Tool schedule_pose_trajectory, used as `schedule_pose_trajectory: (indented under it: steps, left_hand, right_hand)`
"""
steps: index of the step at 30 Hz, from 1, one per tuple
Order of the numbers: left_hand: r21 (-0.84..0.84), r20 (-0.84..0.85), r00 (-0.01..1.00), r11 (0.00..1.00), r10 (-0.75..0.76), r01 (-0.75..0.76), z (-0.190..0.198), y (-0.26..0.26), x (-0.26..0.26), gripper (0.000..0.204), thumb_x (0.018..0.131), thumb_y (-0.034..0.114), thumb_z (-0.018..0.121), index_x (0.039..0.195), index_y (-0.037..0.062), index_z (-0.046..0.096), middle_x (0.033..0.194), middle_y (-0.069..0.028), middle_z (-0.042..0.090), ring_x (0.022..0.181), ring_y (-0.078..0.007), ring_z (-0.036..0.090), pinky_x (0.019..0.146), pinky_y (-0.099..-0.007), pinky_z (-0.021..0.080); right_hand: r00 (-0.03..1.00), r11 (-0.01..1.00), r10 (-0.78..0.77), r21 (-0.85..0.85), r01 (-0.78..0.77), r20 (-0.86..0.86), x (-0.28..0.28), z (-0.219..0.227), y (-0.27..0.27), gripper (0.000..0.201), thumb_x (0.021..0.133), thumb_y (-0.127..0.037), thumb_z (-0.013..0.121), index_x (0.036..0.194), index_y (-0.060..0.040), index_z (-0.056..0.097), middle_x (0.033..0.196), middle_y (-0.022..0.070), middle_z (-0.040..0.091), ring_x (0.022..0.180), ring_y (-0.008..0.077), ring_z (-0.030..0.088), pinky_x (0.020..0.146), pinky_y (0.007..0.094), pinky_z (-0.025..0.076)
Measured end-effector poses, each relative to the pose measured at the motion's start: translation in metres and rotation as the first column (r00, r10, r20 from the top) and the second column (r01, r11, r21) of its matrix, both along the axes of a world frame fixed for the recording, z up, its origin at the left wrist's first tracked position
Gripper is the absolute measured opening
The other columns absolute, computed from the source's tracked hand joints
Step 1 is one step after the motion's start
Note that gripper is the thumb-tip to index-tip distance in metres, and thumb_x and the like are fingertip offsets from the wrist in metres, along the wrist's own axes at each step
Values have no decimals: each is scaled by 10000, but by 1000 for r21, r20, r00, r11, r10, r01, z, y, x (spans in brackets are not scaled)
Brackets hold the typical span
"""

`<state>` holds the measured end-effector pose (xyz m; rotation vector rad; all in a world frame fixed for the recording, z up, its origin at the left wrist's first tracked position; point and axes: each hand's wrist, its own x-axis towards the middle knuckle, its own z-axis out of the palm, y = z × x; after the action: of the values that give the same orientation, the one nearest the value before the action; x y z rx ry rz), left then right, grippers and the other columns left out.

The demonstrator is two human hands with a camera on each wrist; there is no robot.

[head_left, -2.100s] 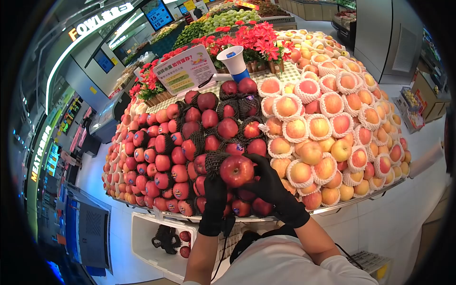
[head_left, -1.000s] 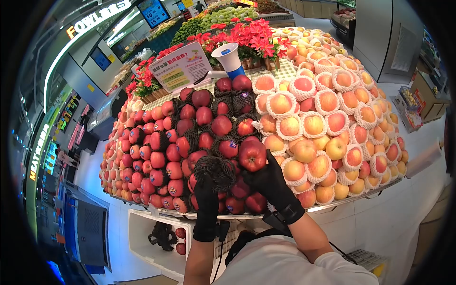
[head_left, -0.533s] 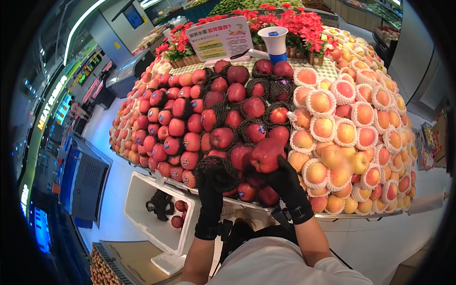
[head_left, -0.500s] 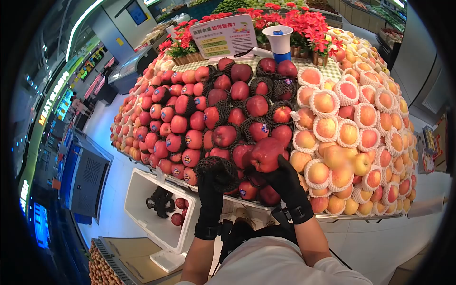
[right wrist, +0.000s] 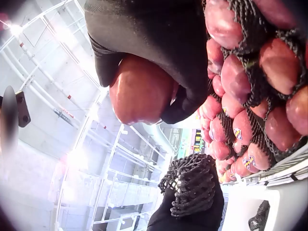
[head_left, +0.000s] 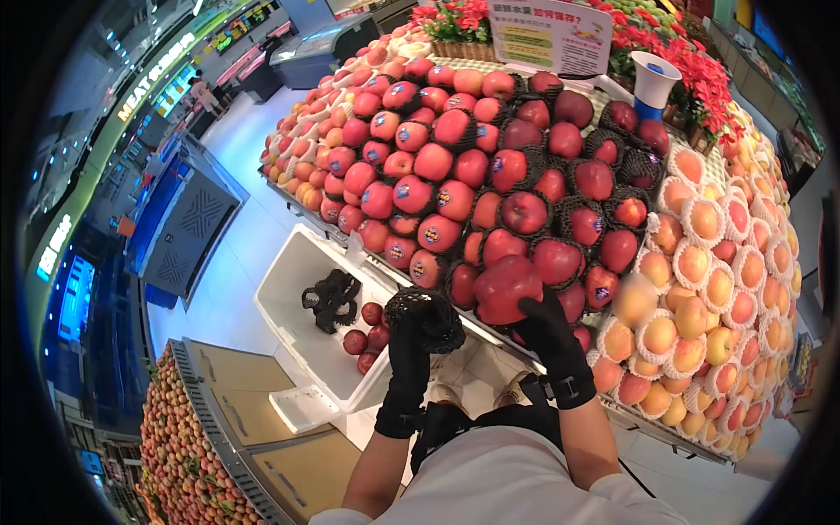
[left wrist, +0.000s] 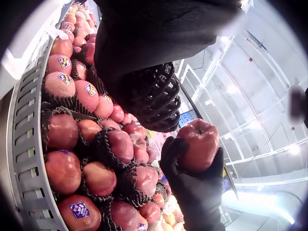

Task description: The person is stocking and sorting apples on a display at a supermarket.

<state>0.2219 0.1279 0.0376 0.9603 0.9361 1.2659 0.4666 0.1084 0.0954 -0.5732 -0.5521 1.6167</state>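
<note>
My black-gloved left hand (head_left: 409,363) holds a black foam fruit net (head_left: 429,322) by its lower part, near the front edge of the display. In the right wrist view the net (right wrist: 192,185) looks hollow, its mesh bunched above the glove. My gloved right hand (head_left: 556,346) grips a large red apple (head_left: 507,289), bare of any net, just over the front of the dark red apples. The right wrist view shows fingers and thumb curled round this apple (right wrist: 140,91). Several apples on the pile (head_left: 525,212) sit in black nets, some with stickers.
A white foam box (head_left: 328,363) below the display's left front holds loose black nets (head_left: 332,299) and several red apples (head_left: 356,341). Paler apples in white nets (head_left: 704,219) lie at right. A sign (head_left: 551,39), red flowers (head_left: 691,74) and a megaphone (head_left: 652,83) stand behind.
The apple and the net, earlier side by side, have come apart between my hands. The head view has swung left, and the left hand with the net now overlaps the white box's corner.
</note>
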Motion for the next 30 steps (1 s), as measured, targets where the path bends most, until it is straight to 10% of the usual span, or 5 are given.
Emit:
schedule_pose_trajectory:
  steps: [3, 7, 15, 18, 30]
  left_hand:
    - [-77, 163, 980, 988, -117, 130, -21, 5, -41, 362, 1056, 293, 393, 1191, 37, 610, 1123, -38, 623, 1011, -124, 597, 896, -294, 499]
    - [-78, 53, 992, 991, 110, -106, -7, -1, -71, 310, 1042, 289, 418, 1141, 57, 599, 1047, -13, 609, 984, -115, 578, 889, -296, 477]
    - [-202, 526, 848, 978, 63, 53, 9, -1, -160, 296, 934, 360, 579, 1065, 101, 526, 959, -40, 578, 949, -172, 581, 872, -305, 481]
    - [-248, 214, 931, 938, 296, -242, -4, -14, -194, 359, 1012, 383, 471, 1144, 66, 576, 1029, -48, 615, 969, -164, 598, 875, -302, 496]
    - [-79, -46, 962, 959, 271, -274, -50, -12, -262, 366, 1020, 226, 460, 1311, 11, 513, 1226, -121, 587, 1067, -205, 607, 893, -326, 522]
  right_hand:
    - [998, 1000, 18, 20, -17, -53, -31, -5, 8, 675, 827, -167, 714, 1406, -34, 392, 1332, 99, 520, 1230, 238, 526, 1050, 390, 437]
    - [981, 1000, 24, 7, -23, -192, -82, 5, 16, 686, 820, -142, 722, 1403, -9, 386, 1336, 114, 514, 1249, 253, 514, 1065, 408, 425]
    - [987, 988, 152, 11, -151, -47, -172, -15, 31, 667, 819, -149, 737, 1378, -4, 402, 1321, 108, 514, 1229, 265, 522, 1053, 410, 436]
    - [980, 981, 195, 21, -194, -28, -203, -14, 34, 659, 828, -169, 734, 1375, -10, 404, 1310, 117, 514, 1223, 270, 523, 1036, 422, 452]
    - [967, 974, 221, -84, -212, 126, -268, -29, 42, 658, 864, -220, 689, 1401, -15, 369, 1333, 157, 504, 1221, 303, 535, 999, 468, 490]
